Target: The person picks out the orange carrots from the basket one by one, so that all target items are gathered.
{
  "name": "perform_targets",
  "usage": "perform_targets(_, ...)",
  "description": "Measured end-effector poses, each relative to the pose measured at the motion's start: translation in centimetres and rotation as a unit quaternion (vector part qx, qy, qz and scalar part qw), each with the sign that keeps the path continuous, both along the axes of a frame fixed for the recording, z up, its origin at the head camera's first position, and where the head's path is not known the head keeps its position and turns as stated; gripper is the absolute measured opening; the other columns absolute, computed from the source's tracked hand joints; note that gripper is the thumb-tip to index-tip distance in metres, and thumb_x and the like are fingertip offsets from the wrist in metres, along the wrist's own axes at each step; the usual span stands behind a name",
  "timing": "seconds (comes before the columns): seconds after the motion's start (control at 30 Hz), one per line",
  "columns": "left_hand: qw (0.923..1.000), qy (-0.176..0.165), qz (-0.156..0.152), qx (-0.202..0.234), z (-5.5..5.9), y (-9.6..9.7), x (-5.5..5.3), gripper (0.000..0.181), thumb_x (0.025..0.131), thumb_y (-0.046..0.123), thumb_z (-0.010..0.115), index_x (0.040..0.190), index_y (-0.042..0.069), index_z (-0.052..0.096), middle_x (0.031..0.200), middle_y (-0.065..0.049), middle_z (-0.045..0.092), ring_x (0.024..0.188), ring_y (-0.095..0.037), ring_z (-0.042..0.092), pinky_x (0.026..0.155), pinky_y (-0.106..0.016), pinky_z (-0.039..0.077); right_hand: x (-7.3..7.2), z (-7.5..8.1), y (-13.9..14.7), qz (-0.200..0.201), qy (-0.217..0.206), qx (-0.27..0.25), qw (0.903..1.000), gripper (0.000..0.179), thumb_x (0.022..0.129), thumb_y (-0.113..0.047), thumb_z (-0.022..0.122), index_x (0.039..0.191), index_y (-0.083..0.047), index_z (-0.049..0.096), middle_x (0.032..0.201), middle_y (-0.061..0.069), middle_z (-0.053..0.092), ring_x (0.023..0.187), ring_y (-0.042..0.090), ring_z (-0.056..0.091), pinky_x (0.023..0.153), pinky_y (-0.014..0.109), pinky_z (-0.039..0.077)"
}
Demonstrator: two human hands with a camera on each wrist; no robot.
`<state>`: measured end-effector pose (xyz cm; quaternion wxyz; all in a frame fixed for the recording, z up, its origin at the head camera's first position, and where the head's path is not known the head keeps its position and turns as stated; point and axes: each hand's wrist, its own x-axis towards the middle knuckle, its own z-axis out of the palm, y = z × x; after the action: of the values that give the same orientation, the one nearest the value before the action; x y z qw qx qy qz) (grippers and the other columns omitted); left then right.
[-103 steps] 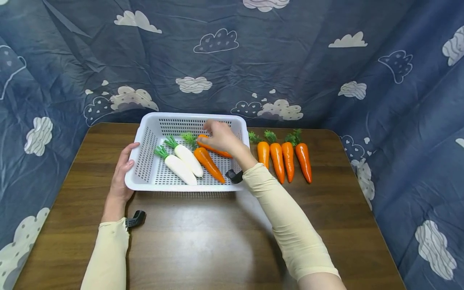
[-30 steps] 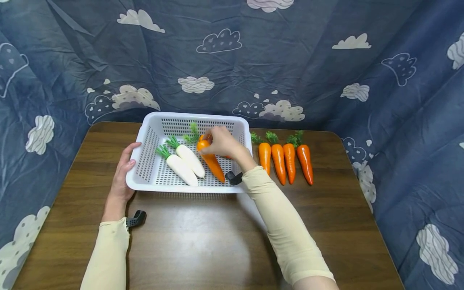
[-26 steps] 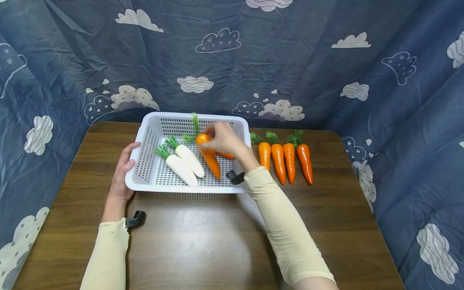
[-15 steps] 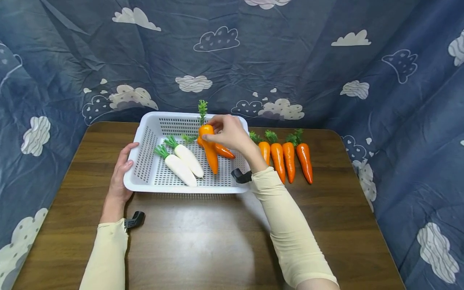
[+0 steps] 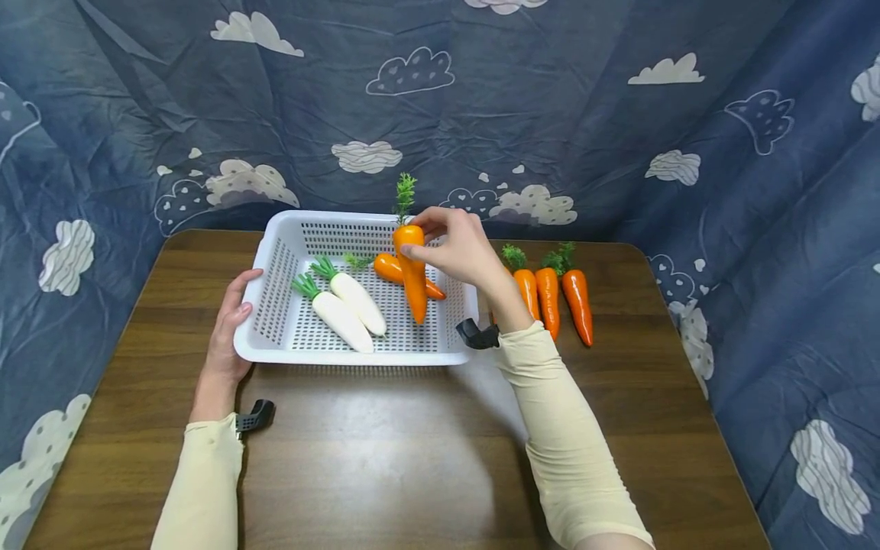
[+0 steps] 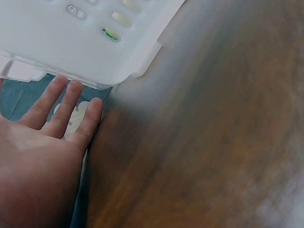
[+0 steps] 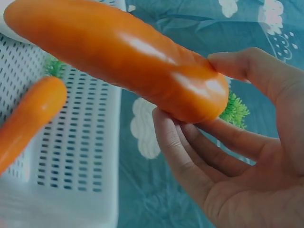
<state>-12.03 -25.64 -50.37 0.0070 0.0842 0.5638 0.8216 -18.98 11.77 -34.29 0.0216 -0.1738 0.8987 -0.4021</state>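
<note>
In the head view my right hand (image 5: pixel 457 243) pinches an orange carrot (image 5: pixel 415 275) with a green leafy top near its thick end, above the right part of the white basket (image 5: pixel 357 357). The right wrist view shows the thumb on one side of the carrot (image 7: pixel 123 52) and fingers on the other. A second carrot (image 5: pixel 392 269) lies in the basket, partly behind the held one. Two white radishes (image 5: pixel 342 324) with green stems lie left of it. My left hand (image 5: pixel 225 336) is at the basket's left side; in the left wrist view its straight fingers (image 6: pixel 88 124) touch the rim.
Several more carrots (image 5: pixel 576 305) lie in a row on the wooden table (image 5: pixel 371 451), right of the basket, some partly hidden by my right arm. A blue curtain (image 5: pixel 481 114) with cloud prints hangs behind the table.
My right hand has taken hold of the front carrot in the basket, lifted it and carried it to the right, its leafy top turning upward. The left hand stays at the rim.
</note>
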Motion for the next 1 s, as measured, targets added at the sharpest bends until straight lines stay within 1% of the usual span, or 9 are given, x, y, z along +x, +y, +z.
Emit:
perform_targets(0.13,1.0,0.003,-0.002,0.004,0.0,0.0,0.0,0.055,0.103,0.028,0.043,0.157,0.023,0.042,0.158,-0.01,0.034,0.125,-0.033,0.049,0.088,-0.034,0.058,0.4,0.8,0.8,-0.01,0.0,-0.004,0.9999,0.037,0.09,-0.034,0.082,0.121,-0.014,0.074,0.107,0.0,0.076,0.098,0.015,0.071,0.092,0.038,0.054)
perform_targets(0.2,1.0,0.004,-0.003,0.003,0.0,0.0,0.0,0.055,0.103,0.028,0.042,0.157,0.023,0.042,0.158,-0.01,0.035,0.125,-0.033,0.05,0.089,-0.034,0.058,0.6,1.2,1.2,-0.015,0.003,-0.004,0.9999,0.038,0.09,-0.034,0.083,0.121,-0.014,0.074,0.107,0.001,0.076,0.098,0.015,0.071,0.097,0.038,0.049)
perform_targets(0.23,1.0,0.004,-0.004,0.004,0.0,-0.1,0.1,0.055,0.103,0.028,0.042,0.158,0.023,0.042,0.158,-0.01,0.034,0.125,-0.033,0.05,0.089,-0.034,0.059,0.6,1.3,1.5,-0.018,0.004,-0.003,0.9998,0.038,0.09,-0.034,0.083,0.121,-0.014,0.074,0.108,0.001,0.076,0.098,0.015,0.071,0.097,0.038,0.048)
perform_targets(0.37,1.0,0.001,-0.004,0.005,0.0,-0.1,0.1,0.054,0.103,0.027,0.042,0.157,0.024,0.042,0.159,-0.01,0.035,0.125,-0.032,0.05,0.088,-0.034,0.059,1.1,1.7,2.5,-0.029,0.011,0.005,0.9995,0.04,0.089,-0.034,0.083,0.122,-0.013,0.074,0.107,0.001,0.077,0.098,0.015,0.071,0.094,0.039,0.048)
perform_targets(0.47,1.0,0.001,-0.005,0.006,0.0,-0.1,0.1,0.054,0.103,0.027,0.043,0.157,0.024,0.042,0.159,-0.01,0.035,0.124,-0.032,0.051,0.088,-0.034,0.059,1.5,1.9,3.5,-0.041,0.014,0.004,0.9991,0.04,0.089,-0.034,0.084,0.122,-0.013,0.074,0.107,0.002,0.076,0.098,0.016,0.072,0.088,0.038,0.052)
perform_targets(0.6,0.9999,0.005,-0.008,0.008,0.0,-0.1,0.1,0.055,0.103,0.027,0.043,0.158,0.023,0.042,0.159,-0.01,0.034,0.124,-0.031,0.051,0.088,-0.034,0.059,1.9,1.8,5.2,-0.057,0.019,0.006,0.9982,0.039,0.088,-0.035,0.084,0.121,-0.015,0.075,0.107,0.001,0.077,0.099,0.015,0.072,0.089,0.038,0.054)
perform_targets(0.77,0.9999,0.008,-0.012,0.008,0.1,-0.1,0.2,0.055,0.103,0.027,0.042,0.158,0.023,0.041,0.159,-0.011,0.034,0.124,-0.032,0.05,0.088,-0.034,0.059,2.3,2.0,7.8,-0.085,0.027,0.003,0.996,0.039,0.087,-0.033,0.085,0.121,-0.015,0.075,0.109,0.002,0.077,0.098,0.015,0.073,0.089,0.036,0.055)
perform_targets(0.87,0.9999,0.001,-0.007,0.007,0.1,0.0,0.1,0.055,0.103,0.028,0.043,0.158,0.023,0.041,0.159,-0.011,0.034,0.125,-0.033,0.05,0.088,-0.034,0.059,2.6,2.2,9.6,-0.101,0.03,0.004,0.9944,0.04,0.088,-0.032,0.085,0.123,-0.015,0.075,0.112,0.003,0.078,0.1,0.016,0.074,0.088,0.033,0.055)
perform_targets(1.0,1.0,-0.005,-0.004,0.005,0.2,0.1,0.1,0.055,0.103,0.03,0.044,0.157,0.024,0.042,0.16,-0.01,0.033,0.127,-0.034,0.048,0.089,-0.034,0.059,2.8,2.2,11.8,-0.116,0.022,0.028,0.9926,0.041,0.09,-0.035,0.082,0.124,-0.014,0.074,0.114,0.005,0.078,0.102,0.019,0.074,0.083,0.029,0.055)
